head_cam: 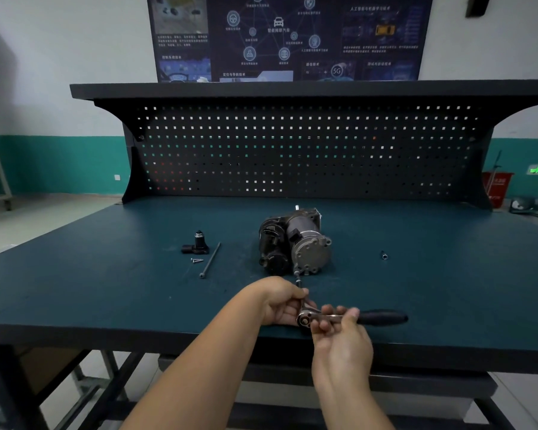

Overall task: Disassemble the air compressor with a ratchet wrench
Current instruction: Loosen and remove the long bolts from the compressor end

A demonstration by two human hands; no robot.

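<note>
Fingers of the left hand (278, 302) curl round a thin steel extension bar (298, 281). Those of the right hand (342, 333) clasp the chrome shank of the black-handled ratchet wrench (378, 318). The bar reaches the near edge of the grey metal air compressor (295, 243), which lies on the dark teal bench top (106, 290). A long black bolt (210, 260) lies left of the compressor and a small steel socket (384, 256) right of it.

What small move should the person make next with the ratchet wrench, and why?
Probably swing the ratchet wrench handle to work the fastener loose. Its shaft reaches the lower edge of the air compressor end cover, the left hand grips that shaft near the head, and the right hand holds the wrench. One long bolt already lies on the table.
</note>
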